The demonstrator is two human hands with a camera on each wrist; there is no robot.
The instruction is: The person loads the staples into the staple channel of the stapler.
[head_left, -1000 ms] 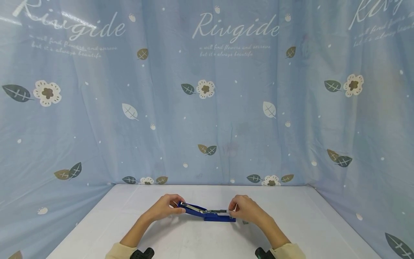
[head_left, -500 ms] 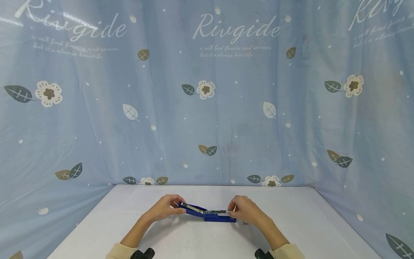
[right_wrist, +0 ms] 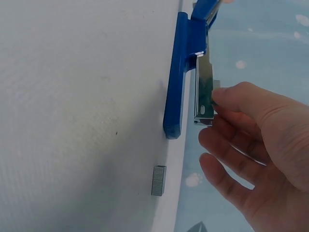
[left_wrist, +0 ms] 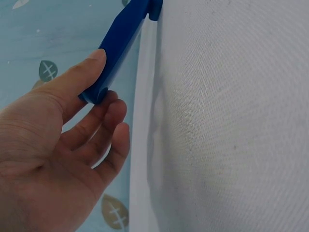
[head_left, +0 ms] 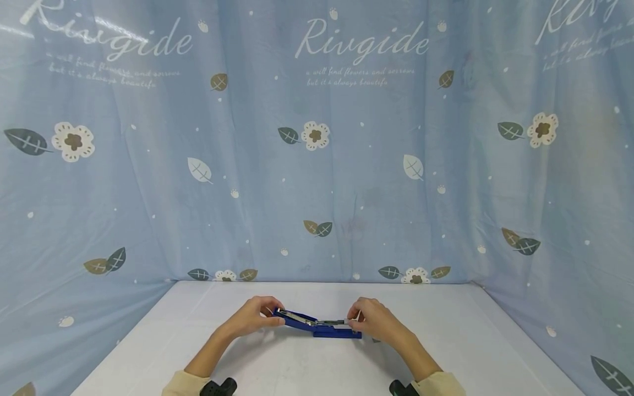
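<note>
A blue stapler [head_left: 337,333] lies folded wide open on the white table, its base flat and its metal magazine [right_wrist: 204,89] exposed. My left hand [head_left: 251,318] holds the tip of the raised top cover [left_wrist: 120,41], thumb on one side and fingers at its end. At the magazine's free end, my right hand [head_left: 376,319] pinches a small grey piece, seemingly a strip of staples [right_wrist: 217,84], between thumb and index finger. Most of that piece is hidden by the fingertips. The other right fingers curve loosely below the magazine.
A short block of staples [right_wrist: 158,181] lies on the table just beyond the end of the stapler base. The white table [head_left: 277,368] reaches back to a blue printed curtain [head_left: 317,181], which also hangs along both sides.
My right fingertips have shifted very slightly left along the magazine. The left hand and the stapler have stayed in place.
</note>
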